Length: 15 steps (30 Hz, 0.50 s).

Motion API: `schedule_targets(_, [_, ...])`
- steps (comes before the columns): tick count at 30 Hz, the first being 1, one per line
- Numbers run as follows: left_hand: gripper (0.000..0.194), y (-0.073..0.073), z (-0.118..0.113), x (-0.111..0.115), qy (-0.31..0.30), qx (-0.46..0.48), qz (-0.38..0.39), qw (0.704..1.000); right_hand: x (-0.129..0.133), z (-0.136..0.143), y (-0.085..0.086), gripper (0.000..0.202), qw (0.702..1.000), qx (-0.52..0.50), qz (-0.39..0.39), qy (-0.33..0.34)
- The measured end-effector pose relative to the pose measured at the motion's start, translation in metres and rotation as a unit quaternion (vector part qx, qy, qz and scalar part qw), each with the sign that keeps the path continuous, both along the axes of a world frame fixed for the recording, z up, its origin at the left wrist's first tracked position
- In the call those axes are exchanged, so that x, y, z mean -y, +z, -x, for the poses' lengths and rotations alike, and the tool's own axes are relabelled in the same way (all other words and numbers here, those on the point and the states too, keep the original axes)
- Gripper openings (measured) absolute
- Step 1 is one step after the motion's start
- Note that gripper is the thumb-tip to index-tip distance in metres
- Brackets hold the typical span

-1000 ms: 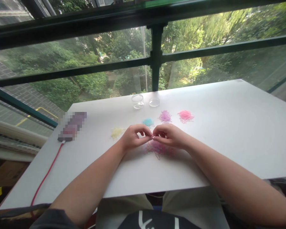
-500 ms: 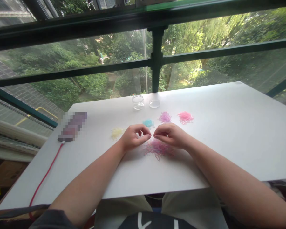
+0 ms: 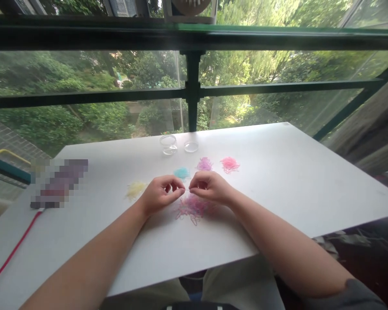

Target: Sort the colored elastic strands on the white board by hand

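My left hand point(image 3: 160, 194) and my right hand point(image 3: 213, 188) meet fingertip to fingertip over the table, each closed in a pinch. A thin, pale strand, seemingly a small rubber band point(image 3: 186, 189), spans the narrow gap between them; its colour is hard to make out. Under the hands lies a loose mixed pile of rubber bands point(image 3: 194, 209), mostly pink and purple, partly hidden by my right hand. Beyond them sit single-colour heaps: blue bands point(image 3: 181, 173), purple bands point(image 3: 204, 163) and pink bands point(image 3: 229, 164). The yellow bands point(image 3: 136, 189) rest left of my left hand.
Toward the back of the white table point(image 3: 278, 172) stand a clear round container point(image 3: 168, 145) and a shallow clear dish or lid point(image 3: 191, 147). A blurred-out device point(image 3: 63, 183) with a red cable point(image 3: 16, 249) lies at the left. Behind the table runs a green window frame point(image 3: 193, 94).
The camera view has turned to the right, so the table and everything on it appear further left. Both hands keep nearly the same pinching pose over the mixed pile.
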<state>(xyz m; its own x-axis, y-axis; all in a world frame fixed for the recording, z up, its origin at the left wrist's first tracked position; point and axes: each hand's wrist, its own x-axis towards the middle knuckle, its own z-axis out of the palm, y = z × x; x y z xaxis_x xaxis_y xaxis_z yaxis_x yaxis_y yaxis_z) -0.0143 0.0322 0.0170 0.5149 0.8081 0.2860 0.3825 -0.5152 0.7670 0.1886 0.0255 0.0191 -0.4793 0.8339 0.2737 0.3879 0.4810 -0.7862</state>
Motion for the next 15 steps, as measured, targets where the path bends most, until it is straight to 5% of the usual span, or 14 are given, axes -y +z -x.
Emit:
schedule_targets(7, [0.015, 0.001, 0.001, 0.000, 0.000, -0.004, 0.006, 1.000, 0.000, -0.006, 0.006, 0.005, 1.000, 0.014, -0.010, -0.017])
schedule_targets(15, [0.015, -0.001, 0.005, -0.002, 0.010, -0.007, 0.022, 1.000, -0.023, -0.061, 0.005, 0.012, 0.968, 0.163, 0.003, -0.191])
